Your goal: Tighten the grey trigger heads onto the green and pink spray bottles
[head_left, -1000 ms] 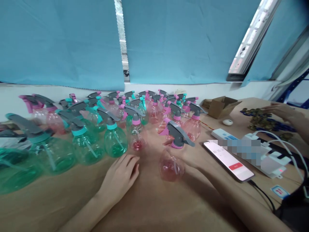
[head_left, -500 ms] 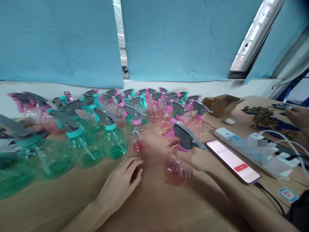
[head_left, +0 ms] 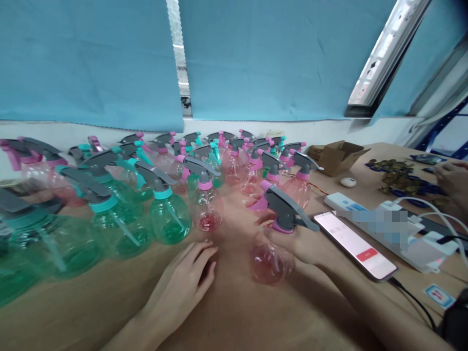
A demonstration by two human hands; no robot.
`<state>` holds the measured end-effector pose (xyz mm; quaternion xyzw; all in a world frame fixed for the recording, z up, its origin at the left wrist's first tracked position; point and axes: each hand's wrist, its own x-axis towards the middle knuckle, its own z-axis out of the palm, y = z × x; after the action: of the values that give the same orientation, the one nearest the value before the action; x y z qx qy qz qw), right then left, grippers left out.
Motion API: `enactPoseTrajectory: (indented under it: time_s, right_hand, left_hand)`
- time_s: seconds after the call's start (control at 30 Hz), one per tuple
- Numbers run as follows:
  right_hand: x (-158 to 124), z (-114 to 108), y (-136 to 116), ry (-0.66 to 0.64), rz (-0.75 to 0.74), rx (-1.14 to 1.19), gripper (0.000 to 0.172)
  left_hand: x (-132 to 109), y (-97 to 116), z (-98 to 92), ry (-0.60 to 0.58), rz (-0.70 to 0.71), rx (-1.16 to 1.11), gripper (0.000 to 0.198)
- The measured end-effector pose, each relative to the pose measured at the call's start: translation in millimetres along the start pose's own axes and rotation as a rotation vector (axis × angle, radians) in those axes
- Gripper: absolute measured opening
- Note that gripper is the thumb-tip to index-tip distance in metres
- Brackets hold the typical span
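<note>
In the head view, my right hand point(head_left: 302, 243) is wrapped round the neck of a clear pink spray bottle point(head_left: 269, 265) with a grey and pink trigger head. Part of my hand shows through and behind the bottle, which stands roughly upright. To the left, my left hand point(head_left: 185, 278) lies on the table with its fingers loosely bent and nothing in them. Just beyond those fingertips stands another pink spray bottle point(head_left: 207, 209). Beside it is a green spray bottle point(head_left: 170, 219) with a turquoise collar.
Several more green and pink spray bottles crowd the left and back. On the right lie a lit phone point(head_left: 356, 246), a white power strip point(head_left: 426, 248) with cables, a white mouse point(head_left: 348, 182) and an open cardboard box point(head_left: 338, 158). Another person's hand point(head_left: 453, 180) is near small brass-coloured parts point(head_left: 397, 178).
The view has shifted slightly, so the bottles at left appear a little further left. My right hand keeps its hold on the spray bottle, and my left hand stays on the table.
</note>
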<state>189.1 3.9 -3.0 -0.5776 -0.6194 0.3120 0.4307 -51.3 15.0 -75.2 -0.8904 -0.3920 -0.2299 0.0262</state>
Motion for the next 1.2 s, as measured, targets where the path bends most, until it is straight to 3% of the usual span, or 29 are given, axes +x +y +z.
enactPoseTrajectory:
  time_s: [0.43,0.63,0.93,1.07,1.2]
  right_hand:
    - [1.0,2.5,-2.5,-0.006,-0.022,0.079,0.016]
    - [1.7,-0.2,-2.0,-0.006,-0.046,0.011,0.018]
    - [1.7,0.4,15.7,-0.052,-0.005,0.045,0.022]
    - [1.4,1.6,16.0,-0.035,-0.038,0.053,0.019]
    - [0.5,-1.9,5.6,0.069,-0.107,-0.022,0.014]
  left_hand:
    - [2.7,1.4,3.0,-0.031,0.017,-0.002,0.024]
    - [2.5,1.3,4.1,-0.039,0.007,-0.023,0.024]
    - [1.9,1.9,3.0,-0.046,-0.005,-0.021,0.025]
    - [1.0,1.4,3.4,-0.054,-0.006,-0.023,0.025]
    - [0.4,1.0,4.3,-0.057,-0.005,-0.026,0.024]
